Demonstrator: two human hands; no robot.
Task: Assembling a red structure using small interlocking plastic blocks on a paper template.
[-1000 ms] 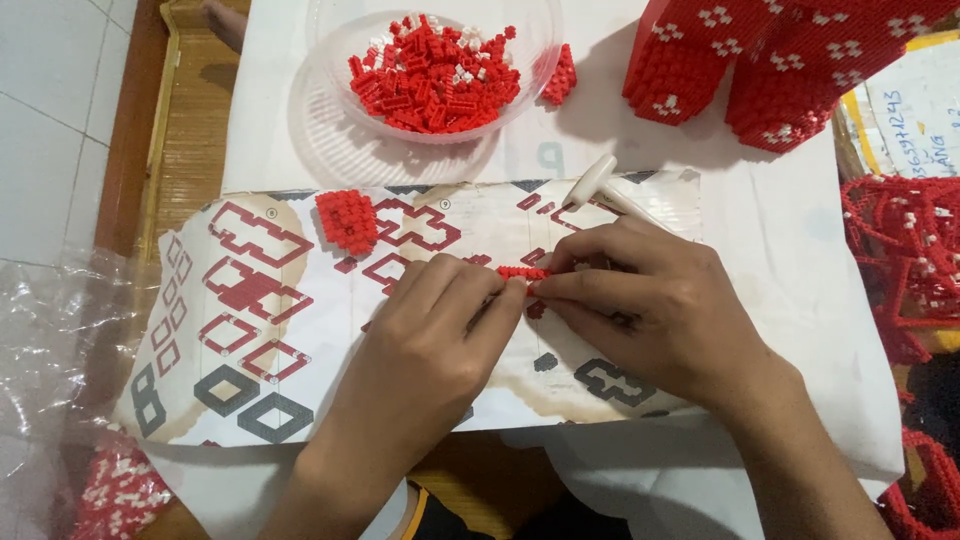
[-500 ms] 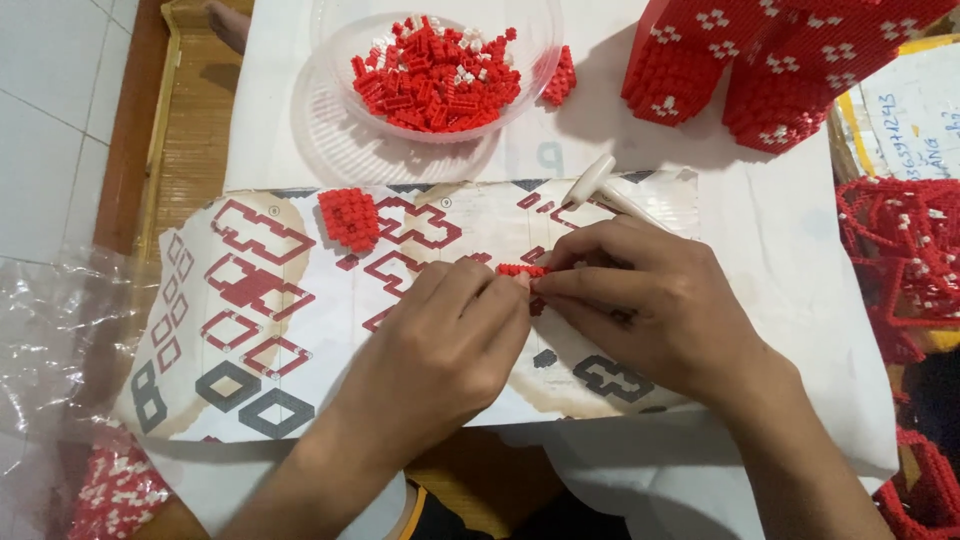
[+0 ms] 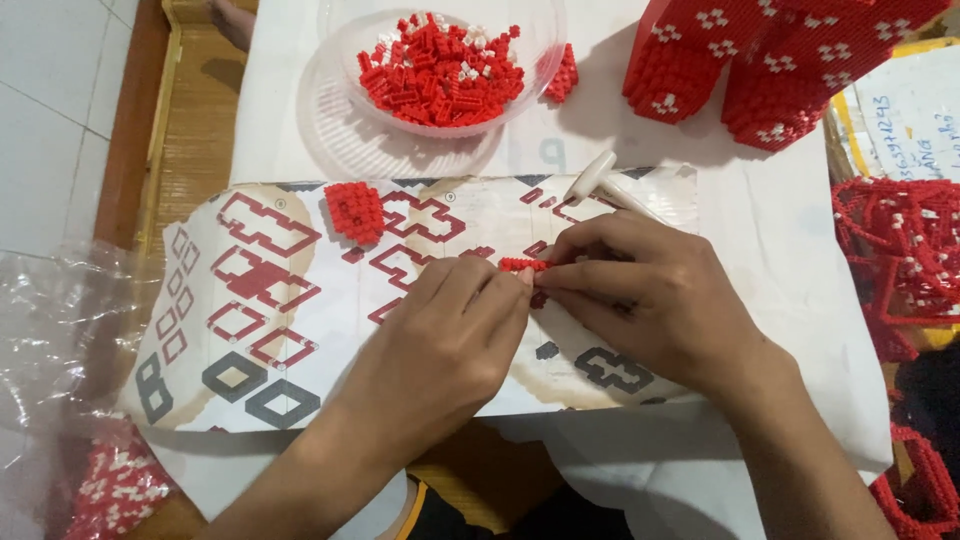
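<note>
Both hands meet over the middle of a printed instruction sheet (image 3: 260, 300) that lies on the white desk (image 3: 790, 260). The left hand (image 3: 440, 345) and the right hand (image 3: 650, 300) pinch a short strip of red micro bricks (image 3: 524, 265) between thumb and fingertips, fingers closed tight on it from either side, just above the sheet. A small red brick square (image 3: 355, 211) rests on the sheet to the far left of the hands. A white tool (image 3: 592, 178) lies just beyond the right hand. Farther off stands a clear bowl (image 3: 335, 45) of loose red and white bricks (image 3: 440, 70), with a large red brick model (image 3: 770, 60) at the far right.
</note>
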